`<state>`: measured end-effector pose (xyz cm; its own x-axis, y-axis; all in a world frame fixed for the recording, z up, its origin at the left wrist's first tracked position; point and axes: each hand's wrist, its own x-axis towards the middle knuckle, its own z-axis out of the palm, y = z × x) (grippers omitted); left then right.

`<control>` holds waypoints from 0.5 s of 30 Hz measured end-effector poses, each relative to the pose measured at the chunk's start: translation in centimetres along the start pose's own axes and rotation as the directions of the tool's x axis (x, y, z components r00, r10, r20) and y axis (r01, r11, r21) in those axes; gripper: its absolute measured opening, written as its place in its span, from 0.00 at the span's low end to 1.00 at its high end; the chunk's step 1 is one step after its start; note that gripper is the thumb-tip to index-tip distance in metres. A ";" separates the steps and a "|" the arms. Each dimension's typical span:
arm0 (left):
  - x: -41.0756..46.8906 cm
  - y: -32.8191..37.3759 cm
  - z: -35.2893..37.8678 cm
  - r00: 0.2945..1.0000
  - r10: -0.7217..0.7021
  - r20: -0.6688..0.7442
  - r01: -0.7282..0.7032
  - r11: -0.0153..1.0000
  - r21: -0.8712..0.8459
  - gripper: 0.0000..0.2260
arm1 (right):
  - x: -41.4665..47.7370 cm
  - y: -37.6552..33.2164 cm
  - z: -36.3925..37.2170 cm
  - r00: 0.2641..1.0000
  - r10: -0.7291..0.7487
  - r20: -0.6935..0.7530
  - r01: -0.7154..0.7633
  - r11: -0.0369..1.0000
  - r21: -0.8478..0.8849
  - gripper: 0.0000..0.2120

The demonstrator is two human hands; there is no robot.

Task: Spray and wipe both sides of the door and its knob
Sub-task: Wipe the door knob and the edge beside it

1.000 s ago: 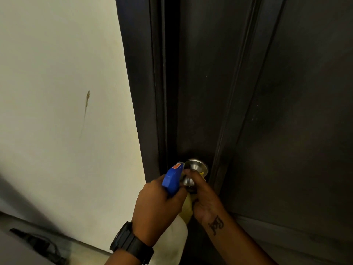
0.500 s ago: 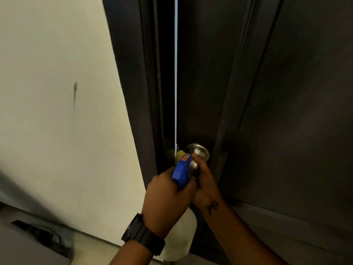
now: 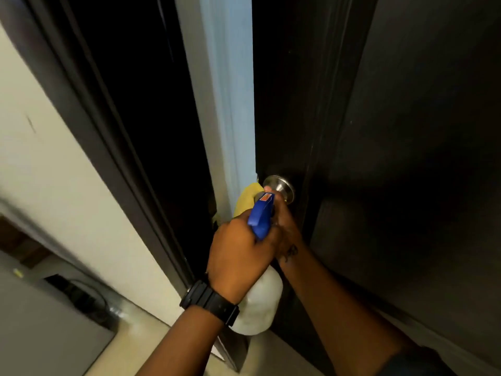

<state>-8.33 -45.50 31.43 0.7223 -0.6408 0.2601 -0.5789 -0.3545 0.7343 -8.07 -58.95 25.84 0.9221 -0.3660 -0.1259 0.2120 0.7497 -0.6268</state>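
The dark door [image 3: 393, 131] stands ajar, with a pale gap [image 3: 230, 104] between it and the dark frame [image 3: 113, 131]. Its silver knob [image 3: 282, 185] sits at mid height. My right hand [image 3: 284, 226] grips the knob, partly hidden behind the bottle. A yellow cloth [image 3: 245, 198] shows just left of the knob, bunched by that hand. My left hand [image 3: 238, 256], with a black watch at the wrist, holds a spray bottle by its neck; the blue trigger head [image 3: 261, 215] points up at the knob and the white body [image 3: 257, 308] hangs below.
A cream wall [image 3: 40, 172] runs along the left of the frame. Low on the left, black cables [image 3: 81, 294] lie on the pale floor beside a grey surface [image 3: 40, 335]. The door's lower edge [image 3: 230, 348] stands over the floor.
The door has swung open from shut, first a thin slit, now a wide pale gap. Both hands stayed at the knob, and the yellow cloth has come into view left of it.
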 end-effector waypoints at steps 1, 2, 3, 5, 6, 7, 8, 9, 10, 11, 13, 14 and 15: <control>0.6 0.7 0.7 1.000 -0.012 -0.014 0.012 1.000 -0.001 0.17 | 0.7 -0.9 -0.7 0.999 0.030 0.036 -0.030 0.999 0.011 0.24; 1.1 1.4 1.4 0.999 -0.022 -0.026 0.022 1.000 -0.002 0.19 | 1.0 -1.9 -1.0 1.000 0.021 0.021 -0.020 0.999 -0.050 0.22; 1.7 2.0 2.1 0.999 -0.032 -0.037 0.032 0.999 -0.007 0.21 | 1.6 -2.8 -1.6 0.999 -0.016 -0.036 0.012 0.994 -0.105 0.19; 2.9 3.1 3.2 0.997 -0.049 -0.055 0.049 0.999 -0.015 0.21 | 2.7 -4.6 -2.5 0.999 -0.023 -0.029 0.020 0.995 -0.100 0.19; 3.5 3.5 3.9 0.997 -0.059 -0.058 0.058 0.998 -0.009 0.21 | 3.4 -5.4 -3.1 0.999 -0.022 -0.050 0.018 0.996 -0.093 0.19; 4.1 3.9 4.5 0.996 -0.067 -0.057 0.067 0.998 -0.001 0.20 | 4.1 -6.3 -3.7 0.997 -0.040 -0.068 0.033 0.995 -0.096 0.18; 4.6 4.3 5.1 0.996 -0.073 -0.055 0.074 0.997 0.004 0.19 | 4.8 -7.1 -4.3 0.994 -0.060 -0.091 0.052 0.994 -0.094 0.17; 5.2 4.6 5.7 0.996 -0.075 -0.056 0.076 0.997 0.005 0.19 | 5.4 -8.1 -4.8 0.992 -0.081 -0.094 0.072 0.993 -0.094 0.14; 5.7 4.8 6.2 0.996 -0.074 -0.059 0.074 0.997 0.009 0.20 | 6.1 -8.6 -5.1 0.988 -0.098 -0.115 0.088 0.992 -0.093 0.11; 6.3 4.9 6.8 0.996 -0.071 -0.061 0.072 0.997 0.015 0.21 | 7.0 -9.3 -5.8 0.984 -0.115 -0.132 0.103 0.990 -0.094 0.09; 7.6 5.1 8.0 0.996 -0.067 -0.058 0.069 0.997 0.032 0.22 | 8.7 -10.8 -7.1 0.973 -0.131 -0.189 0.116 0.989 -0.088 0.09; 8.4 5.2 8.5 0.996 -0.067 -0.057 0.069 0.997 0.035 0.22 | 9.5 -11.7 -7.6 0.967 -0.140 -0.212 0.121 0.988 -0.097 0.10; 9.1 5.2 9.0 0.996 -0.064 -0.054 0.066 0.997 0.032 0.22 | 10.1 -12.5 -8.3 0.966 -0.162 -0.202 0.143 0.984 -0.102 0.12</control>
<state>-8.20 -59.28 31.98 0.7772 -0.5792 0.2460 -0.5420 -0.4174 0.7294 -4.09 -76.58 26.00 0.7912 -0.5860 -0.1752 0.3079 0.6292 -0.7137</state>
